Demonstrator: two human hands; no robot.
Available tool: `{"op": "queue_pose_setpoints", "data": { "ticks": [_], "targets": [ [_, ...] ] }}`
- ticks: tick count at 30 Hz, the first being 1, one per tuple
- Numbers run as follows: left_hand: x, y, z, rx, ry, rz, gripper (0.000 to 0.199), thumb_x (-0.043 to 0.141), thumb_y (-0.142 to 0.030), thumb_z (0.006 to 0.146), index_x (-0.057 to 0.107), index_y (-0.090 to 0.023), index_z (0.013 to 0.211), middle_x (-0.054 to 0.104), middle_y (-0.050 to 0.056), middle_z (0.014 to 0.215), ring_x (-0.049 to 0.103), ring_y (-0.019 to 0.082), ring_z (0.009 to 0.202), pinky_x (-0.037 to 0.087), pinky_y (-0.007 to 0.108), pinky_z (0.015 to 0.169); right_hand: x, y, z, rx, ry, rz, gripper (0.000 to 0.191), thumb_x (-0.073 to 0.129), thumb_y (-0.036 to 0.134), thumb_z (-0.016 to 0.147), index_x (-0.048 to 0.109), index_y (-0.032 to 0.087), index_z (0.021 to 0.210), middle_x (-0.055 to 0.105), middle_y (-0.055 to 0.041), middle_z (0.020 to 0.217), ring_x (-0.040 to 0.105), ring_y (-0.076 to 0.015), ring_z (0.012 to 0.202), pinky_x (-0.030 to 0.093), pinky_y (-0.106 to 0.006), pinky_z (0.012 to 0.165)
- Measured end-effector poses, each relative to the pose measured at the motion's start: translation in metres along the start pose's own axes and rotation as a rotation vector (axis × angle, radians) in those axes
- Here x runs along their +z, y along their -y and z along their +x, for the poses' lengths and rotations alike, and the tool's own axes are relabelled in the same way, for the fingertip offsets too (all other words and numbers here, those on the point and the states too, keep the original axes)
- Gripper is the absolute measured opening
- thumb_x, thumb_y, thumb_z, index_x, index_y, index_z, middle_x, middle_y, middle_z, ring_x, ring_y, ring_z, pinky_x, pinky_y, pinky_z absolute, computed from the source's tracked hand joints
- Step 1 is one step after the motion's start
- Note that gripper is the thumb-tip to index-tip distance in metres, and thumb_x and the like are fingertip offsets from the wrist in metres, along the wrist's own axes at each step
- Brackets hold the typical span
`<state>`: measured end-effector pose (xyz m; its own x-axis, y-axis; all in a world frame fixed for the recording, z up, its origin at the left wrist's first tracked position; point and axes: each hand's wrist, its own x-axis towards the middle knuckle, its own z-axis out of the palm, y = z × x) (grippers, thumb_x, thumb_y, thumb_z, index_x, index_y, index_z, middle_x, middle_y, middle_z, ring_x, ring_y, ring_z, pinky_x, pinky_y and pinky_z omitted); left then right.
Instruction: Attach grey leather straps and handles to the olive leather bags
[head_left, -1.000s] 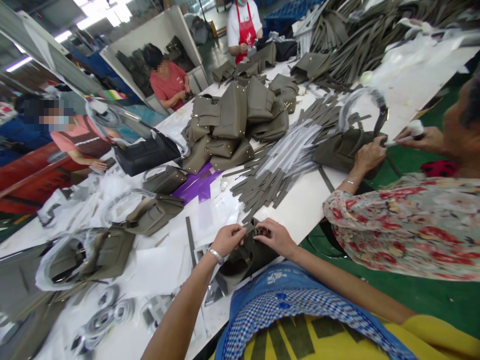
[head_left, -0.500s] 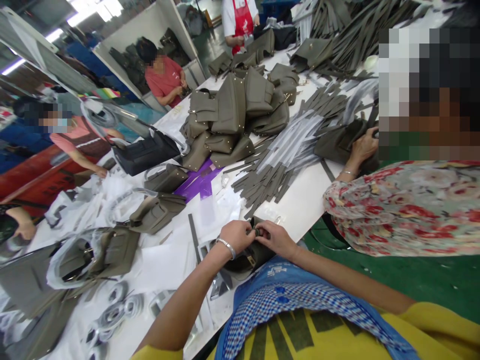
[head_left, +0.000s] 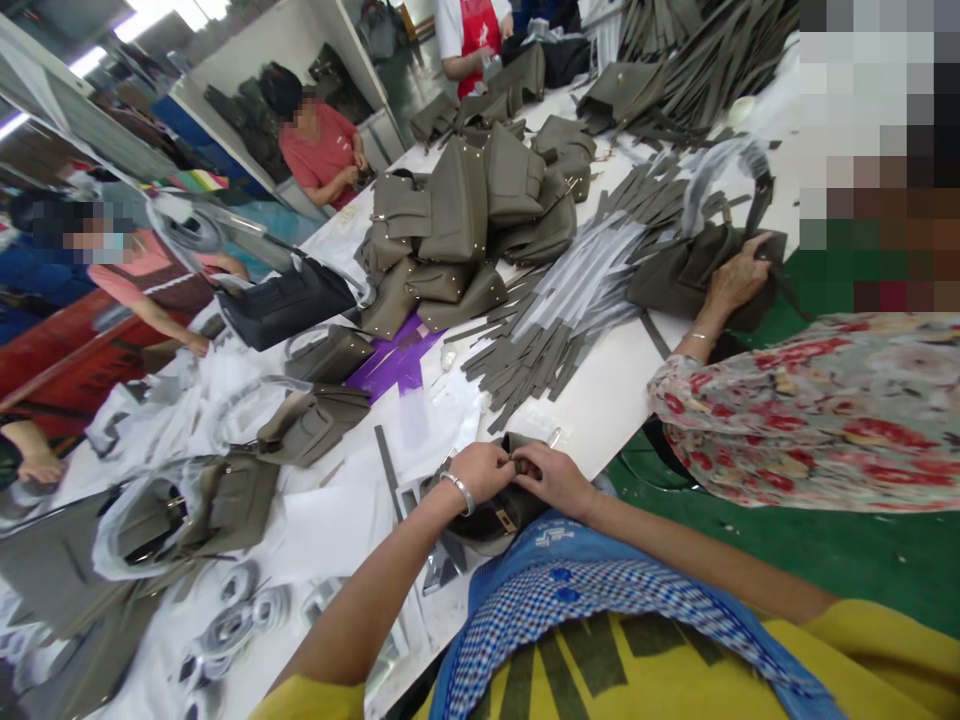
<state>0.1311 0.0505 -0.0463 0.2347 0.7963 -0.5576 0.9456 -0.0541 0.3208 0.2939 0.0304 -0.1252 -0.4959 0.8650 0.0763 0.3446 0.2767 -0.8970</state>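
An olive-grey handbag (head_left: pixel 486 528) with a gold-coloured clasp lies at the table's front edge, against my apron. Over its top, my left hand (head_left: pixel 482 473) and my right hand (head_left: pixel 555 480) meet, fingertips pinched together on a small dark piece of the bag. Both hands are closed. The exact part between the fingertips is mostly hidden by the fingers. Just behind my right hand lies a small clear plastic bag (head_left: pixel 553 436). A narrow dark strip (head_left: pixel 387 470) rests on the table left of my left hand.
Olive bags (head_left: pixel 454 215) are heaped across the table, with leather strips (head_left: pixel 555 320) beside them. Wrapped handles (head_left: pixel 225 625) lie at the lower left. On the right, a co-worker's hand (head_left: pixel 739 278) holds another bag (head_left: pixel 675 270). Other people stand across the table.
My hands stay pinched together over the bag, with little movement. More of the handbag's clasp shows. The co-worker on the right has shifted right, and the bag there shows more fully.
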Motion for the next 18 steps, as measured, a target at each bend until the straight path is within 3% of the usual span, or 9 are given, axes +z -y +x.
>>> {"op": "queue_pose_setpoints", "data": {
  "ticks": [3, 8, 13, 18],
  "targets": [
    [0.008, -0.006, 0.0, -0.002, -0.087, 0.047, 0.031, 0.044, -0.034, 0.08, 0.072, -0.02, 0.08, 0.069, 0.008, 0.076, 0.061, 0.023, 0.074, 0.04, 0.029, 0.064, 0.001, -0.002, 0.0, 0.005, -0.015, -0.001, 0.019, 0.059, 0.021, 0.079, 0.059, 0.021, 0.099, 0.059, -0.0031, 0.083, 0.055, -0.0157, 0.07, 0.048, -0.03, 0.067],
    [0.011, -0.004, 0.003, 0.043, -0.004, -0.064, 0.033, 0.043, -0.036, 0.083, 0.07, -0.02, 0.074, 0.068, 0.006, 0.073, 0.061, 0.021, 0.075, 0.04, 0.028, 0.064, 0.0, -0.003, -0.002, 0.018, 0.003, 0.027, 0.021, 0.061, 0.024, 0.078, 0.06, 0.022, 0.1, 0.059, -0.0036, 0.083, 0.057, -0.0174, 0.074, 0.049, -0.031, 0.069],
    [0.009, 0.002, 0.005, 0.022, 0.013, -0.079, 0.041, 0.039, -0.041, 0.086, 0.068, -0.019, 0.067, 0.067, 0.006, 0.07, 0.061, 0.022, 0.073, 0.04, 0.028, 0.064, -0.004, -0.003, -0.004, 0.049, -0.043, 0.062, 0.035, 0.064, 0.025, 0.078, 0.055, 0.022, 0.112, 0.059, -0.0038, 0.089, 0.057, -0.0182, 0.081, 0.05, -0.033, 0.075],
    [0.013, -0.007, 0.006, -0.015, -0.034, 0.003, 0.039, 0.038, -0.039, 0.086, 0.071, -0.02, 0.078, 0.069, 0.008, 0.079, 0.062, 0.024, 0.08, 0.042, 0.03, 0.068, -0.002, -0.004, -0.002, -0.001, -0.067, 0.053, 0.02, 0.059, 0.017, 0.08, 0.062, 0.023, 0.098, 0.06, -0.0035, 0.087, 0.057, -0.0184, 0.084, 0.049, -0.033, 0.078]
  ]
}}
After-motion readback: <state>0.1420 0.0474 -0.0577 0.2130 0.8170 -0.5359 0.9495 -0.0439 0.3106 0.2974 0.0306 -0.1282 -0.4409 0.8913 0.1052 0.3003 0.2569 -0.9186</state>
